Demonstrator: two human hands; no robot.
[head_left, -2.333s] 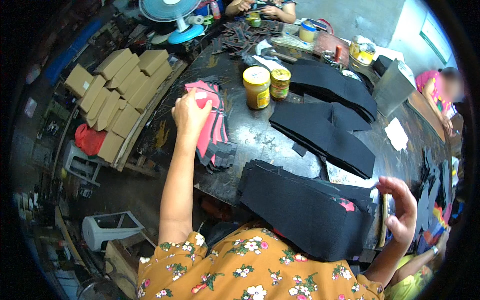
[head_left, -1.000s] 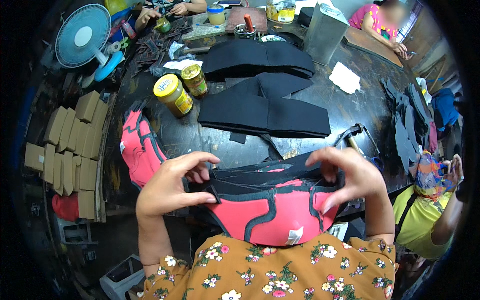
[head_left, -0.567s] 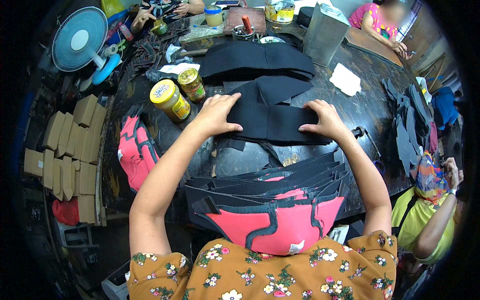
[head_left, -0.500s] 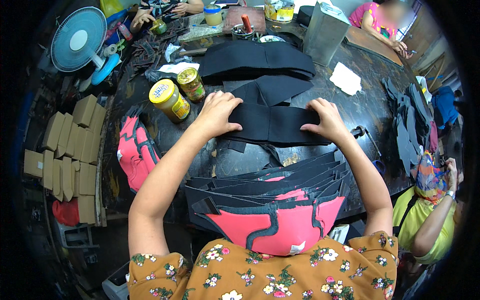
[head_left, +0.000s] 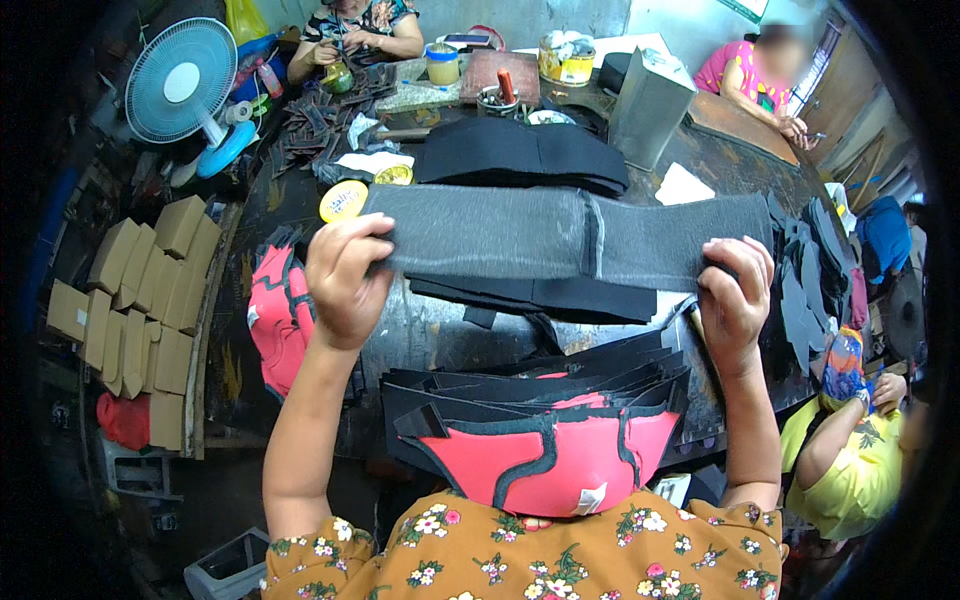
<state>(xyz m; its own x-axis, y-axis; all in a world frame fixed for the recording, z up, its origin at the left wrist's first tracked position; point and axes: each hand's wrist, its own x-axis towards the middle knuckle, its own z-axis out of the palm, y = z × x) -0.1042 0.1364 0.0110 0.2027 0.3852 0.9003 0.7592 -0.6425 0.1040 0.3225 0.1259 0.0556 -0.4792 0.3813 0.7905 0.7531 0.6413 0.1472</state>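
Head view: left hand (head_left: 348, 272) clamped on left end of grey-black strip (head_left: 485, 232), yellow-lidded jar (head_left: 344, 201) on far side; a wide swing might tip it. Strip held up above black stack (head_left: 540, 299); slack could fold it at the seam (head_left: 594, 236). Right hand (head_left: 735, 292) clamped near right end; loose pinch risks dropping.

Long dark-grey fabric strip (head_left: 490, 232), stretched crosswise and gripped near both ends.
Shows a streaky, fibrous face, with an upright raised seam (head_left: 593, 238) right of the middle; dips slightly there. Hangs in front of a stack of black pieces (head_left: 530, 297), hiding its upper part; cannot tell whether touching.
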